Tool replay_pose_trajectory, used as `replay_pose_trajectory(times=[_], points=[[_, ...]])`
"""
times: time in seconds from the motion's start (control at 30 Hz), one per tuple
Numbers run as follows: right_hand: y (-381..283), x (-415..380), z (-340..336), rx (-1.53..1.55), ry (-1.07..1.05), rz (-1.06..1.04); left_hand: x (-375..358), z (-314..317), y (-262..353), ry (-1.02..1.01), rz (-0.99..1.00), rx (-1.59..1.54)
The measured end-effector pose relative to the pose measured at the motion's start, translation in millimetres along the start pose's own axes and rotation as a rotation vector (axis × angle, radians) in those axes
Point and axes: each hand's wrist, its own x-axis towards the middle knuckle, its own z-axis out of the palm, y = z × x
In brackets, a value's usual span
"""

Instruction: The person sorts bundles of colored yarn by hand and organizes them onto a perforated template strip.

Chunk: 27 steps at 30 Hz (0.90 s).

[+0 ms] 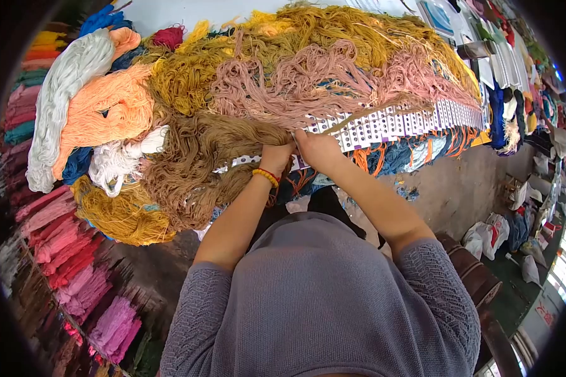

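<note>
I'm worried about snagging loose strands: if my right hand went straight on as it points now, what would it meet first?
Probably the pink yarn just beyond your right hand, perhaps brushing the brown yarn's edge; depth is hard to judge.

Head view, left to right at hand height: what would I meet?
Pale skein → peach skein → white yarn → brown yarn → left hand → right hand → navy hank.

The table (pixel 188 12) bore mustard yarn (pixel 185 78), pink yarn (pixel 295 81) in front of it, brown yarn (pixel 198 147), peach yarn (pixel 100 113) and dotted strips (pixel 390 125).
</note>
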Motion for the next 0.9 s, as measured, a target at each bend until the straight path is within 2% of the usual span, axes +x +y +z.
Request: replay_pose_trajectory(times=[0.03,0.1,0.13,0.2,0.23,0.33,0.43,0.6,0.67,0.73,0.8,0.83,0.9], points=[[0,3,3,0.001,-0.001,0.004,-1,1,0,-0.004,0.013,-0.017],[2,9,8,0.242,0.004,0.232,-3,2,3,0.013,0.021,0.047],[1,8,3,0.244,0.005,0.234,-4,3,5,0.033,0.03,0.111],[2,3,-8,0.519,0.044,0.25,-5,1,11,0.034,-0.026,0.184],[1,0,-9,0.507,0.058,0.299,-6,0,13,0.035,-0.081,0.254],[4,-6,-10,0.459,0.03,0.336,-3,-25,12,0.065,-0.085,0.454],[10,-9,3,0.531,0.055,0.291,-7,-32,17,-0.024,-0.089,0.364],[14,-11,9,0.589,0.06,0.306,-5,-30,16,-0.025,-0.118,0.349],[14,-11,12,0.596,0.08,0.289,-5,-25,16,0.021,-0.066,0.394],[14,-12,13,0.602,0.111,0.28,-7,-22,16,0.067,-0.096,0.484],[13,-14,14,0.621,0.125,0.29,-20,-17,19,0.051,0.019,0.246],[12,-15,14,0.643,0.138,0.298,-26,-18,24,0.05,0.018,0.247],[10,-17,17,0.611,0.184,0.276,-38,-23,40,-0.112,-0.283,-0.172]])
